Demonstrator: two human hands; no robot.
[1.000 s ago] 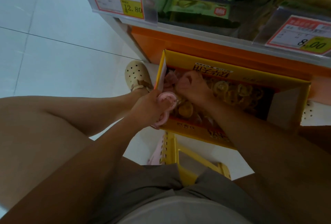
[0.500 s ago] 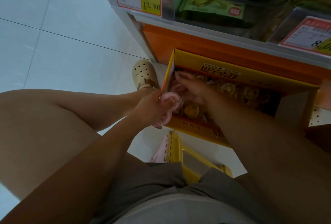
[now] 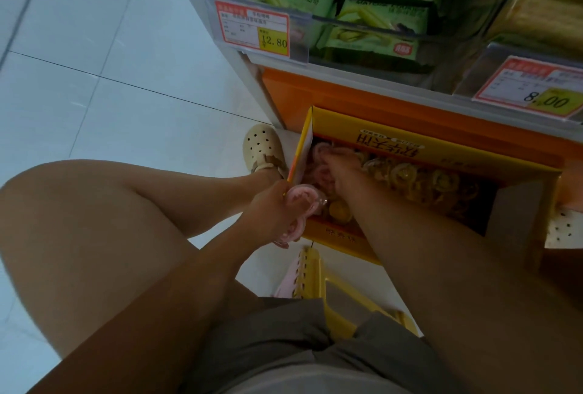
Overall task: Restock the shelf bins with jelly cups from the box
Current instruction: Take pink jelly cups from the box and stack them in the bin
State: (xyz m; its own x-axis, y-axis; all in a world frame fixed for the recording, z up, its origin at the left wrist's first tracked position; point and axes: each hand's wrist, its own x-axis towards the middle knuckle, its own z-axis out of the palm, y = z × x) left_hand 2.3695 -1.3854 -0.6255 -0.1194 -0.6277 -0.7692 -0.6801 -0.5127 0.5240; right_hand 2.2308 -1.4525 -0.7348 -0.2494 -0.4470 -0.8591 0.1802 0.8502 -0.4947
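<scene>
While the left hand (image 3: 271, 214) clutches a few pink jelly cups (image 3: 304, 197) at the corner of the yellow box (image 3: 410, 138), the right hand (image 3: 342, 169) digs among more inside; whether it has pinched one, I can't tell. They look light, slick and squashy, best held by the stiff rims.

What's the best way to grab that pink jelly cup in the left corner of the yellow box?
Pinch the pink jelly cup across its round rim, coming down from above. The yellow box walls block its left and far sides, and neighbouring cups crowd the rest, so probably only the rim is free.
</scene>
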